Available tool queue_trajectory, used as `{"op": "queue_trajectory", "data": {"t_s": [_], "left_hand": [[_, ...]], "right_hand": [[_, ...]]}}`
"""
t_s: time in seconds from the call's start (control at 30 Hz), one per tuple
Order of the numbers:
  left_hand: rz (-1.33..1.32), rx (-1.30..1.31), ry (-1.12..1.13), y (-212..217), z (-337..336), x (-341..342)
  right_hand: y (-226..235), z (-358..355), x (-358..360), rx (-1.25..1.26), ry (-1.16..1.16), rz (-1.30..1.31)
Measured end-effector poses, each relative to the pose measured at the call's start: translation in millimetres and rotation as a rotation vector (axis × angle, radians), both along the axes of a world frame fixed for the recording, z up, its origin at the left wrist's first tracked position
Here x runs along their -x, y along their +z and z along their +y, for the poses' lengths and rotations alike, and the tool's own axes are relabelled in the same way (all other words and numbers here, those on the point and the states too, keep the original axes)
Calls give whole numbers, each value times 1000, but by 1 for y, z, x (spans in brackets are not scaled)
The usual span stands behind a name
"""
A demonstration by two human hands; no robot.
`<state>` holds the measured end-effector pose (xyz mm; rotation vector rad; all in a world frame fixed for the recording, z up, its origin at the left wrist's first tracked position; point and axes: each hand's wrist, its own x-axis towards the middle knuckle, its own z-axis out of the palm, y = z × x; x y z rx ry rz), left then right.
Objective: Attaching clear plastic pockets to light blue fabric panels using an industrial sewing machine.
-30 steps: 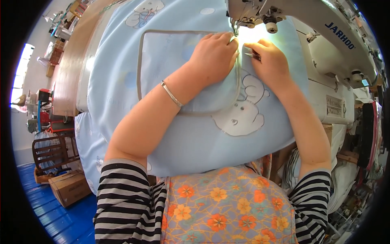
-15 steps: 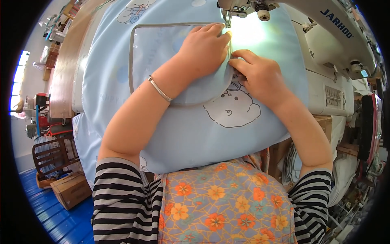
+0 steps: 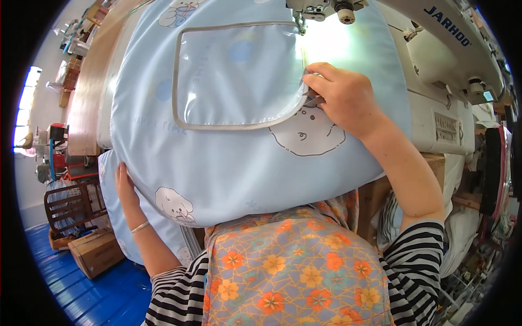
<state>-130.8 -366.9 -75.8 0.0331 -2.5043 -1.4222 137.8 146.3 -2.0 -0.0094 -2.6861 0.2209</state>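
Observation:
Light blue printed fabric [image 3: 228,168] with cartoon puppies lies spread under the sewing machine. On it sits a clear plastic pocket [image 3: 239,76] with grey binding round its edge; the binding's upper right corner is by the presser foot [image 3: 300,24]. My right hand [image 3: 345,98] is closed, thumb and forefinger pinching the binding at the pocket's right side. A small dark metallic piece shows under those fingers, its kind unclear. At the fabric's left edge is my left hand [image 3: 126,187], fingers stretched out and touching the cloth; its thumb is hidden.
The machine head [image 3: 435,32] arches over the upper right, its lamp lighting the fabric brightly. A wooden tabletop [image 3: 87,103] runs along the left. Below it stand a brown wooden chair [image 3: 73,204] and a cardboard box [image 3: 98,252] on the blue floor [image 3: 60,293].
My left hand has left the pocket near the needle and moved down to the fabric's left edge. The pocket now lies uncovered and the fabric has shifted slightly. My right hand keeps its pinch.

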Motion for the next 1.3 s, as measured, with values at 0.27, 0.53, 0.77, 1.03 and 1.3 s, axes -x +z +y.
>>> {"op": "queue_trajectory", "data": {"t_s": [0.27,0.53,0.77,1.03,1.3], "left_hand": [[-309,-112,-325,32,-4,28],[589,590,-441,65,126,-25],[615,569,-994,88,241,-64],[645,505,-934,75,237,-59],[788,599,-1197,110,318,-74]], "right_hand": [[1,-4,6,-51,1,10],[5,0,14,-26,-56,44],[12,-26,-4,145,-104,-86],[4,-31,-2,128,-114,13],[3,-27,-4,151,-108,17]]}}
